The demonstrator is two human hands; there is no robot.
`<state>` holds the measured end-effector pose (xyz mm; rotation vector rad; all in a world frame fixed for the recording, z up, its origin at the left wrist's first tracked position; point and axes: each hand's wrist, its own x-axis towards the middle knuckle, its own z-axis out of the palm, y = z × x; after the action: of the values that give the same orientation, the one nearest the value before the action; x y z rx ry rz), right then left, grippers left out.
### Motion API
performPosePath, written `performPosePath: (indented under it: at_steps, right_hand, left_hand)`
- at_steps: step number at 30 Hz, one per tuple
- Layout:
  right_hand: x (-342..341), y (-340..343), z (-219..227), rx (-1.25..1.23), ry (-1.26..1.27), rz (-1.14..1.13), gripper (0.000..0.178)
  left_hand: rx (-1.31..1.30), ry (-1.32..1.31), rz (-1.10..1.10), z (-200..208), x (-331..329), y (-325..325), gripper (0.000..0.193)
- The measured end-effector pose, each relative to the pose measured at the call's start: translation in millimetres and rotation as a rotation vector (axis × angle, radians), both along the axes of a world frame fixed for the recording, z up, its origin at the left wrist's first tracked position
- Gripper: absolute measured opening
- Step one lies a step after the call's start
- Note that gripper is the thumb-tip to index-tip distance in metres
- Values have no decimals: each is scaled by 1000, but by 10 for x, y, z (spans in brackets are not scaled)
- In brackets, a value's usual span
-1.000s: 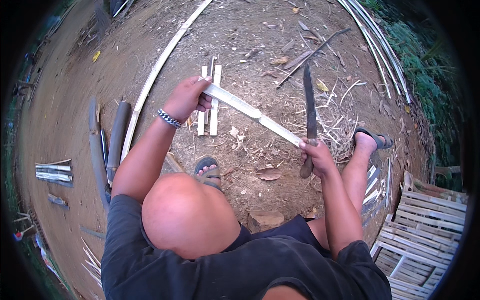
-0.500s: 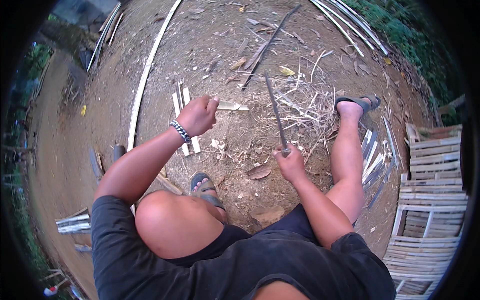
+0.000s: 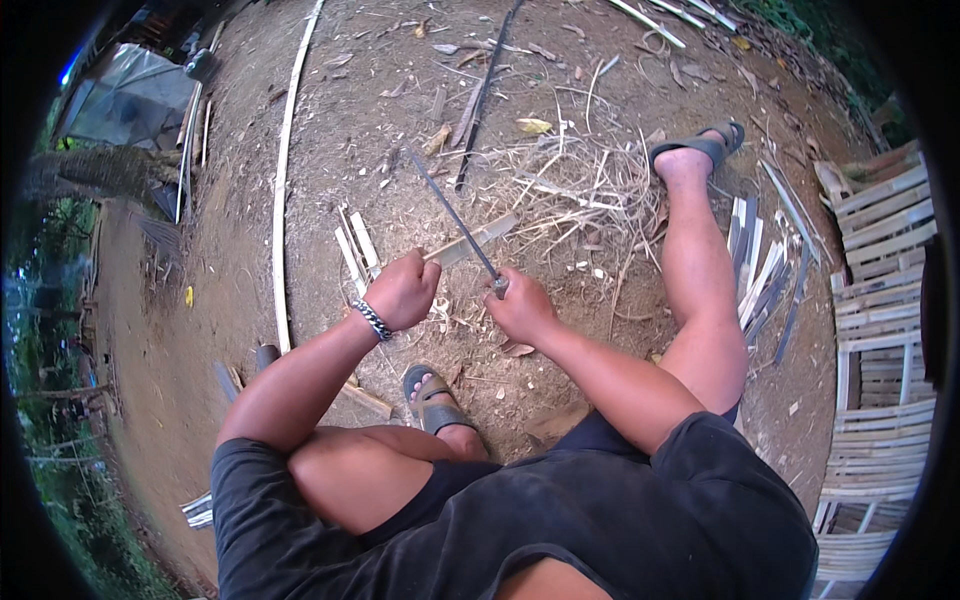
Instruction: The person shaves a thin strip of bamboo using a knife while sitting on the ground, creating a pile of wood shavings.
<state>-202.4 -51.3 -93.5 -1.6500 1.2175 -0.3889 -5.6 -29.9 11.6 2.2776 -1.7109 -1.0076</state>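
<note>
My left hand (image 3: 403, 290), with a chain bracelet at its wrist, is closed round one end of a pale bamboo strip (image 3: 490, 233). The strip points away to the right, low over the ground. In my right hand (image 3: 523, 306) is the handle of a long, narrow machete (image 3: 450, 207), its dark blade slanting forward and to the left. The blade crosses over the strip; whether they touch I cannot tell. Just beyond my left hand, several short split bamboo pieces (image 3: 358, 243) lie on the dirt.
Curly shavings (image 3: 590, 200) are heaped in front of my right foot (image 3: 698, 150). Dark and pale strips (image 3: 752, 255) lie beside my right leg. A slatted bamboo frame (image 3: 885, 310) stands at the right. One long pale pole (image 3: 283, 200) runs along the left, and a dark stick (image 3: 487, 90) lies ahead.
My hands have come closer together. The right hand moved left, bringing the machete across the strip, while the left hand lowered and the strip tilted up to the right. The whole view has shifted.
</note>
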Motion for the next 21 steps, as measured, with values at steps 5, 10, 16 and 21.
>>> performPosePath:
  at_steps: [5, 10, 16, 21]
  right_hand:
    - [109, 148, 110, -44, 30, 78, 27]
    - [-26, -184, 147, 109, 148, 103, 35]
    - [-85, -167, 333, 148, 62, 172, 33]
    - [-192, -198, 125, 138, 32, 93, 26]
  left_hand:
    - [-63, -25, 68, -108, -31, 92, 40]
    - [-167, -5, 76, -48, -272, 2, 36]
    - [-225, -31, 24, 4, -395, -43, 33]
    - [-193, -85, -49, -91, -406, -45, 32]
